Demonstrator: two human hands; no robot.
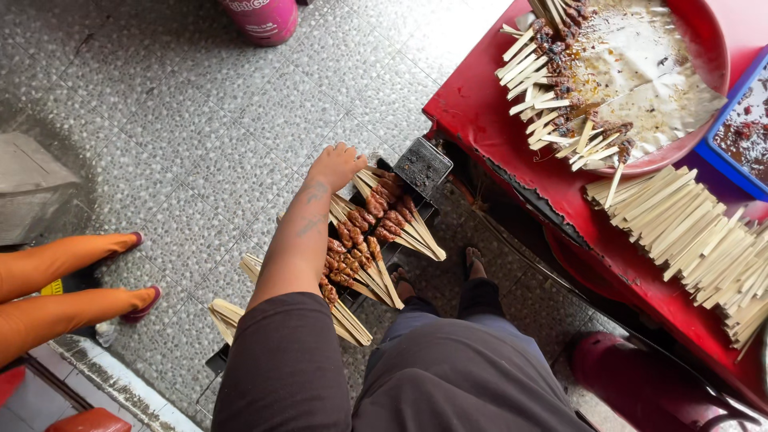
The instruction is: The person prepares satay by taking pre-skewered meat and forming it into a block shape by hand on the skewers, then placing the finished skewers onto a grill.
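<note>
Left hand: [336, 166] my fingers curled down onto the meat skewers [376, 210], grip unclear.
Skewers: on the black grill [422, 166] low on the floor.
Right hand: out of view.
Surface: red [480, 120], bare sticks [688, 232].

Brown skewers [376, 232], red table [480, 120]

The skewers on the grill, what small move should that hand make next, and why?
Probably close the fingers on the fan of meat skewers under the left hand and turn it; the hand rests open on that bunch over the narrow black grill.
</note>
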